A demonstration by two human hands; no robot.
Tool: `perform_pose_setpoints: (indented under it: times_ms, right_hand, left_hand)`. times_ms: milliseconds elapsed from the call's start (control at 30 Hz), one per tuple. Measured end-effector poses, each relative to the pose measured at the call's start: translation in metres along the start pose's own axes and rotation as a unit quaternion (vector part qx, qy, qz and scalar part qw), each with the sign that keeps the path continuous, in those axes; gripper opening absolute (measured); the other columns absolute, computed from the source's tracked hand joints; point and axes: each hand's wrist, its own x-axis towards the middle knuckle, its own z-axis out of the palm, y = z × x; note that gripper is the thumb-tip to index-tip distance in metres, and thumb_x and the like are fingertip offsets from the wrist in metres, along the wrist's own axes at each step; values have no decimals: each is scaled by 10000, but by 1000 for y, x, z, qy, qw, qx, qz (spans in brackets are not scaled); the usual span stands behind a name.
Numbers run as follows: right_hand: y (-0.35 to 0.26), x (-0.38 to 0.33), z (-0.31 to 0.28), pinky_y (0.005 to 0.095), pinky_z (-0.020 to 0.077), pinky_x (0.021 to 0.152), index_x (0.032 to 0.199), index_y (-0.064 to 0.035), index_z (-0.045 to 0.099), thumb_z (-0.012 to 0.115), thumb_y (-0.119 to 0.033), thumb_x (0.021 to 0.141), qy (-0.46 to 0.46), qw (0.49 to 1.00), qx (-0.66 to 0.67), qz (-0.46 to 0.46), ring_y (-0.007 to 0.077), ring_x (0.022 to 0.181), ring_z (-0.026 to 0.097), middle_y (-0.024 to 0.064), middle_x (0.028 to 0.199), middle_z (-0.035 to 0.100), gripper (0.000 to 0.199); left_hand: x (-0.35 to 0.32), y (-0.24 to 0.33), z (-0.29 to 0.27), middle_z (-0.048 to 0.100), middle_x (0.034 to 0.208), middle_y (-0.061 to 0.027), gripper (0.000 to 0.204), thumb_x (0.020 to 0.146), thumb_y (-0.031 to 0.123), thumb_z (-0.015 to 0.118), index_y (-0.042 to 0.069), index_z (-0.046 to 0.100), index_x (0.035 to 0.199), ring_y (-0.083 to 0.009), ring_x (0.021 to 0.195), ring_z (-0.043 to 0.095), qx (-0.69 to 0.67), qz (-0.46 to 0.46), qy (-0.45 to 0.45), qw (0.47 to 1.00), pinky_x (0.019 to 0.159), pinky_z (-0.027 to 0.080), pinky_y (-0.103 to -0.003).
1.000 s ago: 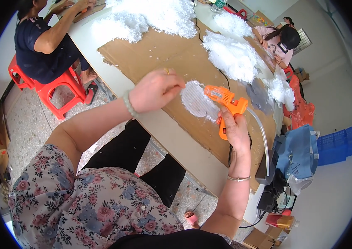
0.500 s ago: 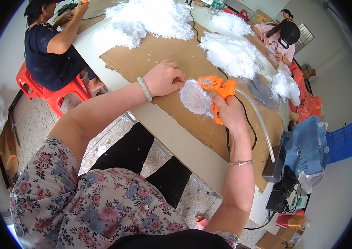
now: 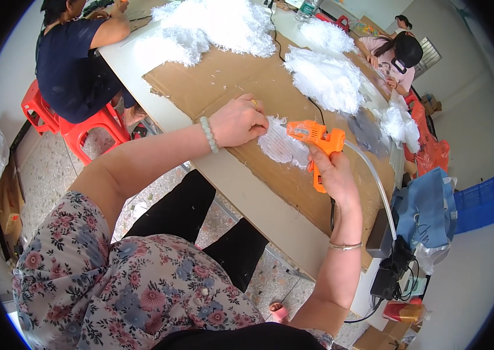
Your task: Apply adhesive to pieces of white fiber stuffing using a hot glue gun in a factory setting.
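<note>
My right hand (image 3: pixel 337 179) grips an orange hot glue gun (image 3: pixel 320 139) by its handle. A long translucent glue stick (image 3: pixel 375 170) trails from the gun's rear in a curve. The nozzle points left, over a flat white piece (image 3: pixel 282 146) with a ribbed surface and ragged, fluffy edges. My left hand (image 3: pixel 237 122) rests at that piece's left edge, thumb and fingers pinched together on it. Its exact hold is partly hidden by the fingers. Beneath lies a brown cardboard sheet (image 3: pixel 200 87) on the white table (image 3: pixel 276 219).
White shredded piles (image 3: pixel 218 29) and another heap (image 3: pixel 326 76) lie farther back. A black cable (image 3: pixel 276 41) crosses the cardboard. At right are a dark box (image 3: pixel 380 233), a blue bag (image 3: pixel 428 207) and power adapters (image 3: pixel 384 280). Two people sit at the table, one on red stools (image 3: pixel 92 131).
Both hands have shifted slightly right, with the glue gun and the white piece. The glue gun has also dropped a little nearer to me. The person at left has lowered their arm.
</note>
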Motion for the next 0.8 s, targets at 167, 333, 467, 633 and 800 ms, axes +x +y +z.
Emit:
perform_pose_setpoints:
  times_ms: [167, 333, 467, 633, 800]
  right_hand:
    - [-13, 6, 5, 251, 419, 611, 936, 1, 601, 548, -250, 933, 23, 999, -13, -22, 98, 674, 530, 18, 749, 578, 257]
    - [-21, 20, 18, 262, 419, 620, 938, 14, 601, 557, -265, 922, -17, 996, -86, -5, 104, 677, 519, 22, 741, 583, 283]
    - [-8, 16, 11, 265, 426, 641, 944, 14, 597, 560, -252, 916, -37, 989, -143, 2, 109, 697, 529, 23, 753, 588, 270]
    - [4, 6, 3, 264, 427, 645, 942, 16, 604, 563, -249, 915, -20, 996, -85, 10, 107, 701, 534, 24, 762, 593, 269]
    - [-6, 9, 7, 264, 425, 639, 957, 12, 606, 566, -254, 916, 8, 998, -66, -23, 105, 691, 531, 16, 759, 590, 272]
  left_hand:
    - [-3, 9, -2, 623, 791, -50, 65, 722, 116, 650, 90, 697, 758, -233, 900, 552, 104, 83, -12, 991, 894, 422, -431]
    - [-7, 16, -5, 624, 847, -57, 195, 752, 109, 566, 64, 698, 889, -222, 948, 544, 248, 135, -61, 958, 979, 380, -514]
    - [-9, 18, -9, 624, 876, -66, 213, 761, 115, 558, 58, 692, 916, -229, 966, 542, 246, 132, -68, 958, 989, 375, -512]
    - [-10, 22, -13, 624, 881, -72, 220, 760, 115, 556, 61, 691, 924, -234, 969, 543, 235, 134, -78, 960, 986, 376, -505]
    - [-8, 20, -11, 623, 880, -66, 206, 751, 110, 561, 73, 696, 902, -230, 967, 543, 226, 130, -68, 963, 982, 376, -488]
